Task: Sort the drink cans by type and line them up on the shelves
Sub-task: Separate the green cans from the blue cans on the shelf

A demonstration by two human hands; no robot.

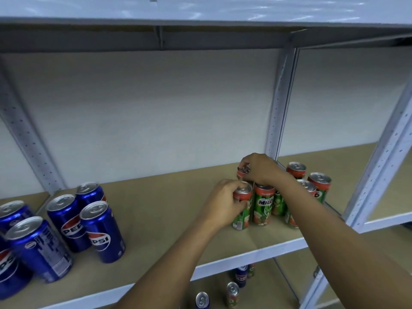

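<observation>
Two tiers of shelf (156, 210) showing; blue Pepsi cans (66, 221) grouped left, green Milo cans (264, 205) clustered right; left hand (225, 202) gripping front Milo can (242, 216), right hand (260, 168) pinching rear can's top (242, 173); fingers curled tight.

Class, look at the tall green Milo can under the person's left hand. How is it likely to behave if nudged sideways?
The Milo can is tall and narrow, so it would probably tip rather than slide. Once down, its round body would likely roll on the shelf. The left hand grips it near the top, where a push topples it most easily.
</observation>
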